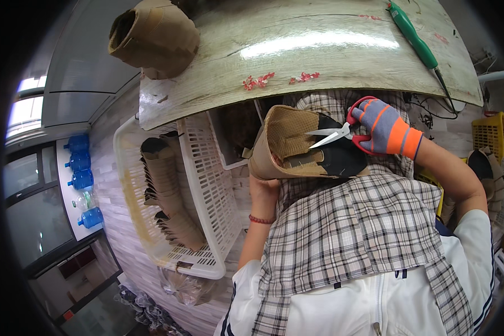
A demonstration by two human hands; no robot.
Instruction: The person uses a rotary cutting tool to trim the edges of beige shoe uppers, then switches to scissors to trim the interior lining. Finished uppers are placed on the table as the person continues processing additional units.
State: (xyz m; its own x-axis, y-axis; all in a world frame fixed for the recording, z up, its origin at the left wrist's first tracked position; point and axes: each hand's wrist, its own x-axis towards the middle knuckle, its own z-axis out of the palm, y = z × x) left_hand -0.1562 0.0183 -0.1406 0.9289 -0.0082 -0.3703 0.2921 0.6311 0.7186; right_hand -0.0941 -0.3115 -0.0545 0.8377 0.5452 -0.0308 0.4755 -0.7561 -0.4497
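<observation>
My right hand [382,127], in a grey and orange knitted glove, grips a pair of scissors [341,133] with red handles. The scissor blades are parted and point left into the opening of a tan boot upper [266,158] with black lining showing inside. Bare, with a red bead bracelet at the wrist, my left hand [265,193] holds the boot upper from its near left side; most of its fingers are hidden beneath. The boot upper lies above my lap, over a plaid apron [341,229].
A worktable [218,67] spans the far side, bearing more stacked tan uppers [162,39] and a green-handled corded tool [413,36]. On the left, a white plastic basket [207,185] holds stacked uppers. A yellow crate [495,134] stands at right; blue water bottles [82,179] line the wall.
</observation>
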